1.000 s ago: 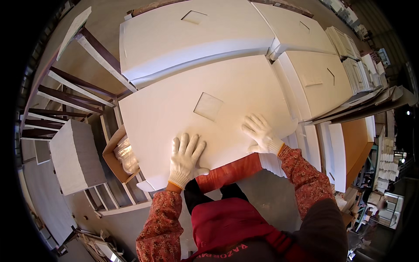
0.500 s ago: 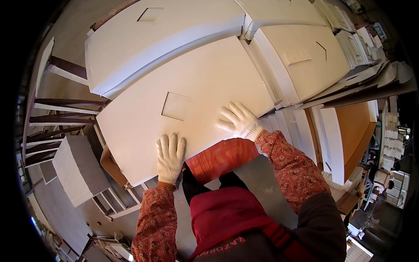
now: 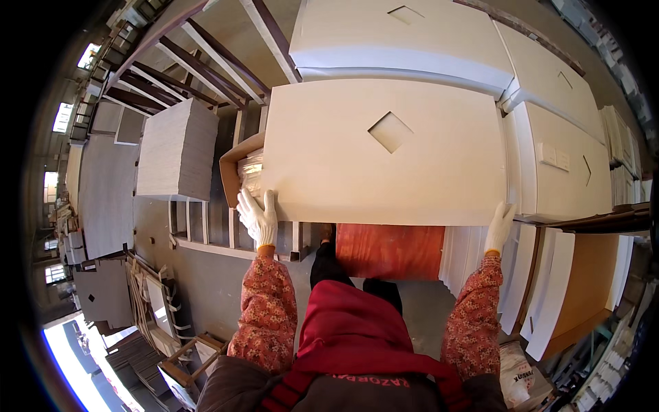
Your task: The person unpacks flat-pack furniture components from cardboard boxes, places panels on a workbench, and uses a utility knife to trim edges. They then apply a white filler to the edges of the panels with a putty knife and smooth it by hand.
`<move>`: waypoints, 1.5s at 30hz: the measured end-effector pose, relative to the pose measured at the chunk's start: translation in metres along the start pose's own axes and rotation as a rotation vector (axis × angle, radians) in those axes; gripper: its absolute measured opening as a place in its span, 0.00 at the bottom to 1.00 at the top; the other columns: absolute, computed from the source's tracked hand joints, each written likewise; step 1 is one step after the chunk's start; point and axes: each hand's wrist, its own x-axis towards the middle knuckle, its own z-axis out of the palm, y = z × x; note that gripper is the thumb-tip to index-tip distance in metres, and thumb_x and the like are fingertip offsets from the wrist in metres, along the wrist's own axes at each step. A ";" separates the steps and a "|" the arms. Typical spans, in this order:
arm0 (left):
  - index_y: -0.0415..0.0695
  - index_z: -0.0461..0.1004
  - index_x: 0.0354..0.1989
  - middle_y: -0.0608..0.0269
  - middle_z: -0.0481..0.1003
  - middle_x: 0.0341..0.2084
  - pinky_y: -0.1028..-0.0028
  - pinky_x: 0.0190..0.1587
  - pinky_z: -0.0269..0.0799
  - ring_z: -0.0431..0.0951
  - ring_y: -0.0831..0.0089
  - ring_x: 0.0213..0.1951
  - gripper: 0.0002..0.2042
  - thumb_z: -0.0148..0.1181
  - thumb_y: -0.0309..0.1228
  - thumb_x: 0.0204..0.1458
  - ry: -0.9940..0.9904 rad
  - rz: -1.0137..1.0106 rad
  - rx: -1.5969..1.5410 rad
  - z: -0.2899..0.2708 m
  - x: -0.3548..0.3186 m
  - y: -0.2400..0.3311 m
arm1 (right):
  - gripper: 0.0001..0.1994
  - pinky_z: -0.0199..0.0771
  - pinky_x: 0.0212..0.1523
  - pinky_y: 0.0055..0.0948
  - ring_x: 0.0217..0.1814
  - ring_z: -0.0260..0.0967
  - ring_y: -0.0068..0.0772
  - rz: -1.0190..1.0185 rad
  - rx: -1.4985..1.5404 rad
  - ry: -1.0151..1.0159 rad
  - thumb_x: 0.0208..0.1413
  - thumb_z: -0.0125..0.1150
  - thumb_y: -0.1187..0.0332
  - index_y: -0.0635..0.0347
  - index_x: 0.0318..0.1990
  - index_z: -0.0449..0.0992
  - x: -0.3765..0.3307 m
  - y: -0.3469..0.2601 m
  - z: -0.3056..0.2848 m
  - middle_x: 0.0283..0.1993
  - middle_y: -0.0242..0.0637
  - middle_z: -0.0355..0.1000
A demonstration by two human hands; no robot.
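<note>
The view is taken from the wearer's head, by the left of two side-by-side cameras, facing steeply down past the chest [image 3: 384, 390]. The white board [image 3: 432, 182] sits near and central, with left hand [image 3: 257, 218] and right hand [image 3: 500, 228] in frame. Fisheye coverage extends to distant floor [image 3: 106, 199], bending straight edges rimward.

Near panel [image 3: 381, 165] partly hides carton [image 3: 229, 180]
</note>
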 end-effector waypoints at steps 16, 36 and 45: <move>0.38 0.82 0.32 0.35 0.78 0.31 0.46 0.41 0.73 0.80 0.38 0.37 0.40 0.35 0.64 0.63 -0.193 -0.198 -0.110 -0.005 0.009 -0.019 | 0.36 0.69 0.55 0.47 0.55 0.72 0.63 -0.053 0.021 -0.225 0.68 0.36 0.43 0.76 0.49 0.76 0.041 0.017 0.015 0.49 0.63 0.76; 0.35 0.76 0.53 0.48 0.80 0.46 0.60 0.51 0.73 0.79 0.54 0.48 0.37 0.33 0.60 0.67 0.306 -0.482 -1.159 0.090 0.021 -0.042 | 0.36 0.63 0.65 0.39 0.66 0.64 0.52 0.160 0.439 0.205 0.72 0.37 0.43 0.73 0.65 0.64 0.008 0.009 0.064 0.70 0.56 0.62; 0.33 0.59 0.69 0.47 0.64 0.65 0.54 0.67 0.62 0.66 0.50 0.64 0.44 0.29 0.66 0.64 0.126 -0.808 -2.010 0.097 0.036 -0.008 | 0.38 0.60 0.70 0.42 0.69 0.61 0.47 0.289 1.166 0.425 0.67 0.49 0.45 0.74 0.68 0.58 0.034 0.010 0.079 0.71 0.52 0.60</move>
